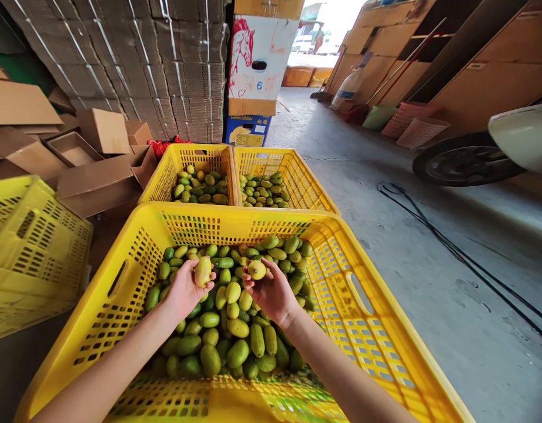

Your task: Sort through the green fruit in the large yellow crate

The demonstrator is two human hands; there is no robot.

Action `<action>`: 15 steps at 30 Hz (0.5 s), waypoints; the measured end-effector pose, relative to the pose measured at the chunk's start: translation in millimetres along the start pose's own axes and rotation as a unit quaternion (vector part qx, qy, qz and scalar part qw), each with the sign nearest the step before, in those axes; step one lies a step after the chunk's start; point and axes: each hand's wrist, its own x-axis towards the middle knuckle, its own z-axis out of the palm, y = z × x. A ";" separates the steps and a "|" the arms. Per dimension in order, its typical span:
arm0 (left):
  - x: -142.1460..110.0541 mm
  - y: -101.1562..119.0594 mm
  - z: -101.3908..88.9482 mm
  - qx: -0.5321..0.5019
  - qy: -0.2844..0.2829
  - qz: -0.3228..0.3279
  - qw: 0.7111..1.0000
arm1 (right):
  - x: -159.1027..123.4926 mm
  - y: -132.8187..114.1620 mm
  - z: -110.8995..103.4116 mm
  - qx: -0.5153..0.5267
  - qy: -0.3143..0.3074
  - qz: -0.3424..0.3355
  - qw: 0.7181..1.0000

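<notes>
Gripping an upright yellow fruit (pixel 203 272) in the left hand (pixel 186 289), an end-on yellow fruit (pixel 256 269) in the right hand (pixel 276 295)

Fingers and thumb close around each fruit. Side by side but apart, both hands are over a heap of oval green and yellow fruits (pixel 238 329) in the near yellow crate (pixel 238 228). The left one's long axis runs nearly upright; the right one points a tip toward the viewer. Past the near crate's far rim, the far-left crate (pixel 165 179) lies ahead of the left hand, the far-right crate (pixel 307 182) ahead of the right. Both contain similar fruit.
</notes>
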 end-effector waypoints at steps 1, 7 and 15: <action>0.4 -0.4 -0.4 0.002 0.003 -0.002 1.000 | -0.3 0.1 0.5 -0.001 0.002 -0.001 1.000; 2.9 -2.2 -5.3 0.008 0.009 -0.010 1.000 | 5.7 2.4 -3.9 -0.016 -0.024 -0.036 0.999; 3.1 -2.8 -0.2 -0.013 0.009 0.036 0.999 | 9.2 2.8 -12.2 -0.043 -0.059 -0.059 0.996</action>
